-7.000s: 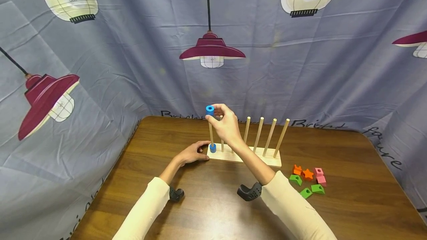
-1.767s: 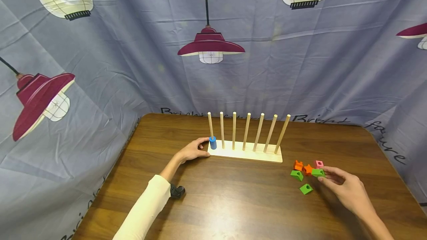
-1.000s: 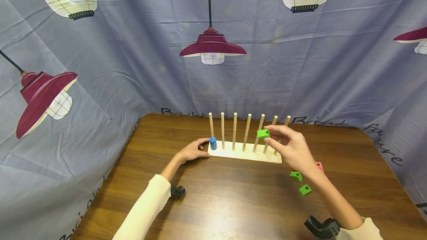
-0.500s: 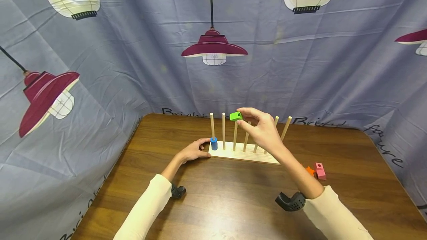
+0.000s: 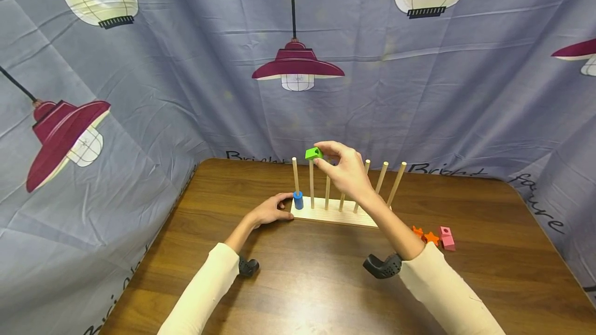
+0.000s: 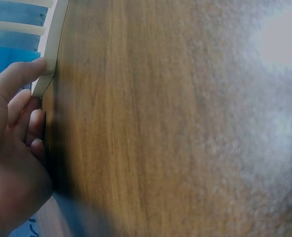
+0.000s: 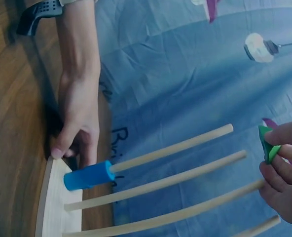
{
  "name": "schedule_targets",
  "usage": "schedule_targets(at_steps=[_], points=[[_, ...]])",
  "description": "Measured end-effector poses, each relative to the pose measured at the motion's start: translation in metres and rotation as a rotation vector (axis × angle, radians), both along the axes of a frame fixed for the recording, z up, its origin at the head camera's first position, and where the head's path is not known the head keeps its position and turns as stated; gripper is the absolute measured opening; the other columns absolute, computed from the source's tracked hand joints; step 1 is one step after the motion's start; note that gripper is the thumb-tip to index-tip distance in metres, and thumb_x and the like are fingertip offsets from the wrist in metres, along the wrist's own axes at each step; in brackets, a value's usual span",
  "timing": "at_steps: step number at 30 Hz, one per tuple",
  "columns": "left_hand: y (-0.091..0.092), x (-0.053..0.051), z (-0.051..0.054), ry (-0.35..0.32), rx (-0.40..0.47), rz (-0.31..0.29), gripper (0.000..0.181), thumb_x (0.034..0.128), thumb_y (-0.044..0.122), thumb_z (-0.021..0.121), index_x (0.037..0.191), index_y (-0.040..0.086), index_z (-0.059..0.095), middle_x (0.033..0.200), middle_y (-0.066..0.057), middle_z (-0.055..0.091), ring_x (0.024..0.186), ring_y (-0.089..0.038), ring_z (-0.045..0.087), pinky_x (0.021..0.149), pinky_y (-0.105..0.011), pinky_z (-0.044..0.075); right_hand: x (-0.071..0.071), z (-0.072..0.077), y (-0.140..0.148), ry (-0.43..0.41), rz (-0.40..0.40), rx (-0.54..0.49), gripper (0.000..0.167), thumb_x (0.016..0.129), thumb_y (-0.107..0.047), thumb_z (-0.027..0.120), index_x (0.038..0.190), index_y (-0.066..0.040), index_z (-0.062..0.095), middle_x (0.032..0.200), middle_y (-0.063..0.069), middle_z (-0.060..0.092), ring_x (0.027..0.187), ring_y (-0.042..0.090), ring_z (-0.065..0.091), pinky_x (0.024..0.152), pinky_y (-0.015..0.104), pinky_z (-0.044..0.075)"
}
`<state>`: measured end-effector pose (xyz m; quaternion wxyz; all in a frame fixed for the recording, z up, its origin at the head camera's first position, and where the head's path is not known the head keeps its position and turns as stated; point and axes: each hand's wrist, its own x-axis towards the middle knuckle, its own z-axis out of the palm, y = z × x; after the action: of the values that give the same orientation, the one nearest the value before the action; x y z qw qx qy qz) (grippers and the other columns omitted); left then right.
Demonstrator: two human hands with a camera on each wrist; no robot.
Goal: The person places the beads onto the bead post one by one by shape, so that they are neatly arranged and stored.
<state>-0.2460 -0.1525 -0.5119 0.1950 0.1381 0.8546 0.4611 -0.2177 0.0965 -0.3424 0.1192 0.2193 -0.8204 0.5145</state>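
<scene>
Currently, in the head view the nearer right hand [image 5: 346, 172] pinches the green block [image 5: 311, 154] at the top of the second peg [image 5: 312, 185] from the left as the left hand [image 5: 267, 210] grips the rack [image 5: 334, 215]; the left wrist shows its thumb [image 6: 23, 74] there, the right wrist the block just past that peg's tip, along its axis.

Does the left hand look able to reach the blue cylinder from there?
Likely yes. The left hand holds the wooden base close beside the blue cylinder, with nothing showing between them; it would probably just need to loosen its hold.
</scene>
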Motion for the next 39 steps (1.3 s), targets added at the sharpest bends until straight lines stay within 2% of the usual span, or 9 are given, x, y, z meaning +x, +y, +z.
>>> schedule_targets(at_steps=[3,7,10,14,21,27,34,39], points=[[0.000,0.001,0.001,-0.003,0.000,0.004,0.072,0.0876,0.017,0.078,0.151,0.010,0.045,0.119,-0.007,0.048,0.100,-0.022,0.041,0.082,-0.036,0.036,-0.004,-0.004,-0.005,0.004,-0.012,0.018,0.031,0.090,-0.005,0.075,0.121,-0.003,0.069,0.116,0.012,0.069,0.108,0.029,0.065,0.092,0.042,0.049],[0.000,0.002,0.003,-0.001,-0.002,0.002,0.072,0.0878,0.017,0.078,0.151,0.010,0.044,0.123,-0.008,0.048,0.100,-0.023,0.041,0.083,-0.036,0.036,-0.008,-0.009,-0.010,-0.006,-0.029,0.044,0.030,0.089,-0.008,0.076,0.119,-0.004,0.070,0.110,0.010,0.070,0.097,0.025,0.064,0.077,0.039,0.048],[0.000,0.002,0.003,0.002,-0.006,-0.001,0.072,0.0879,0.017,0.077,0.151,0.010,0.044,0.124,-0.008,0.048,0.101,-0.022,0.041,0.083,-0.036,0.037,-0.009,-0.012,-0.013,-0.020,-0.044,0.035,0.029,0.089,-0.009,0.076,0.117,-0.005,0.070,0.106,0.008,0.070,0.094,0.024,0.063,0.073,0.036,0.045],[0.000,0.003,0.003,0.001,-0.010,0.001,0.072,0.0877,0.018,0.078,0.151,0.010,0.044,0.121,-0.008,0.049,0.101,-0.022,0.042,0.083,-0.036,0.037,-0.010,-0.015,-0.014,-0.035,-0.061,-0.012,0.028,0.087,-0.008,0.077,0.114,-0.004,0.069,0.103,0.009,0.070,0.096,0.026,0.064,0.078,0.036,0.045],[0.000,0.001,0.003,-0.003,-0.002,-0.001,0.072,0.0873,0.019,0.078,0.151,0.010,0.044,0.115,-0.008,0.048,0.099,-0.023,0.041,0.080,-0.036,0.036,-0.011,-0.021,-0.015,-0.096,-0.072,-0.060,0.029,0.087,-0.007,0.077,0.114,-0.002,0.068,0.105,0.011,0.068,0.096,0.029,0.063,0.080,0.037,0.048],[0.000,0.001,0.002,-0.006,-0.009,-0.001,0.072,0.0878,0.019,0.077,0.151,0.010,0.044,0.113,-0.007,0.047,0.098,-0.022,0.041,0.080,-0.035,0.035,-0.012,-0.026,-0.017,-0.125,-0.075,-0.145,0.029,0.086,-0.006,0.078,0.113,-0.001,0.068,0.103,0.012,0.068,0.096,0.029,0.062,0.080,0.036,0.047],[0.000,-0.001,0.001,-0.007,-0.010,0.001,0.072,0.0879,0.018,0.077,0.151,0.010,0.044,0.112,-0.008,0.047,0.098,-0.022,0.040,0.079,-0.035,0.035,-0.012,-0.032,-0.018,-0.110,-0.090,-0.209,0.027,0.085,-0.007,0.079,0.110,-0.002,0.069,0.100,0.010,0.068,0.091,0.023,0.062,0.080,0.032,0.049],[0.000,0.000,0.000,-0.010,-0.007,0.009,0.072,0.0876,0.019,0.078,0.151,0.012,0.044,0.118,-0.007,0.048,0.100,-0.022,0.041,0.080,-0.036,0.036,-0.012,-0.036,-0.019,-0.097,-0.084,-0.232,0.026,0.085,-0.008,0.078,0.109,-0.003,0.069,0.101,0.008,0.068,0.090,0.020,0.061,0.077,0.029,0.048]])
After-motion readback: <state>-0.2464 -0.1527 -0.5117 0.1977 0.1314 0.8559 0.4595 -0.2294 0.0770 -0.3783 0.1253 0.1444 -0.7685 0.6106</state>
